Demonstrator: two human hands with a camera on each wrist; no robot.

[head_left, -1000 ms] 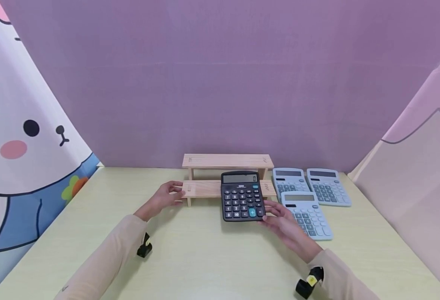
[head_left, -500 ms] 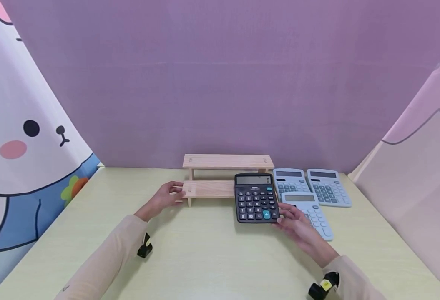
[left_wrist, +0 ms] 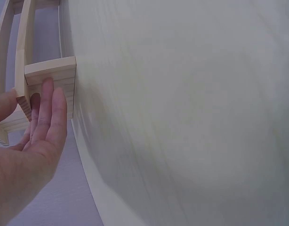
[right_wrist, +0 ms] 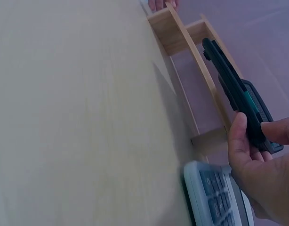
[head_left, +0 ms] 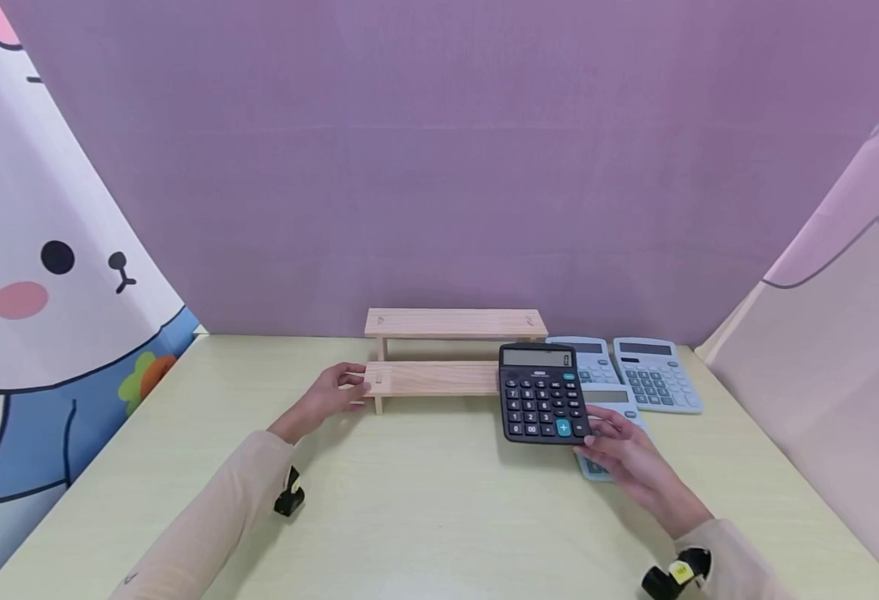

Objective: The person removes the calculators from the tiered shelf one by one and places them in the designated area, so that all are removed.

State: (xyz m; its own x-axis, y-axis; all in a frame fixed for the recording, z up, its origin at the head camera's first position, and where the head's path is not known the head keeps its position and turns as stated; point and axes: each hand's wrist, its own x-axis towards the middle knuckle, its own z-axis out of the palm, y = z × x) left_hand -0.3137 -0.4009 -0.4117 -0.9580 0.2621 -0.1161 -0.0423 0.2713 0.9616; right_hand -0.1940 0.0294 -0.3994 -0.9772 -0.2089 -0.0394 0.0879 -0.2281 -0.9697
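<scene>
My right hand (head_left: 637, 471) grips a black desk calculator (head_left: 542, 396) by its lower right corner, thumb in front and fingers behind. The calculator is raised, its keys and screen facing me, and it overlaps the right end of a two-tier wooden shelf (head_left: 432, 379). In the right wrist view the black calculator (right_wrist: 238, 94) shows edge-on between thumb and fingers. My left hand (head_left: 322, 402) holds the left end of the shelf's lower tier. The left wrist view has its thumb at the board's end and its fingers (left_wrist: 57, 117) underneath, by the leg.
Three light blue calculators lie right of the shelf: a back left one (head_left: 595, 354), a back right one (head_left: 656, 379) and a front one (head_left: 607, 398), partly hidden by my right hand and the black calculator. A purple backdrop (head_left: 454, 183) stands behind the table (head_left: 409, 517).
My right hand has carried the black calculator rightward, from in front of the shelf's lower tier to its right end, now overlapping the light blue calculators. My left hand has stayed put.
</scene>
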